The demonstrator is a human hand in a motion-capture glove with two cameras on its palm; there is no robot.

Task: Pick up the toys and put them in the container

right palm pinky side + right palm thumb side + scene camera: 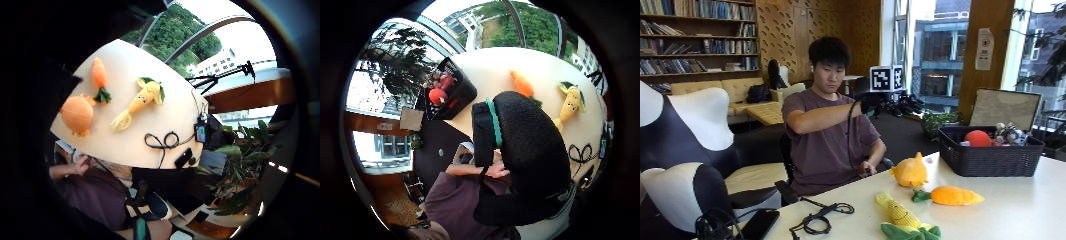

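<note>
Right hand: the gloved hand (896, 104) is raised at chest height above the table's far edge, well above the toys; I cannot tell whether its fingers are curled or straight, and nothing shows in it.
Round orange toy: the plush (909, 171) sits on the table (1013, 210) below the hand, nearest to it, just left of the basket.
Carrot toy: the orange carrot (949, 195) lies on its side, near of the round toy and just beside it, green top pointing left.
Corn toy: the yellow corn (904, 220) lies nearest the camera, left of the carrot, leaves toward the near edge.
Container: a dark woven basket (989, 160) stands to the right of the hand, on the table's far right, with a red toy (978, 138) and other small toys inside.
Cable: a black looped cord (818, 220) lies at the left, beside a dark phone (760, 223).
</note>
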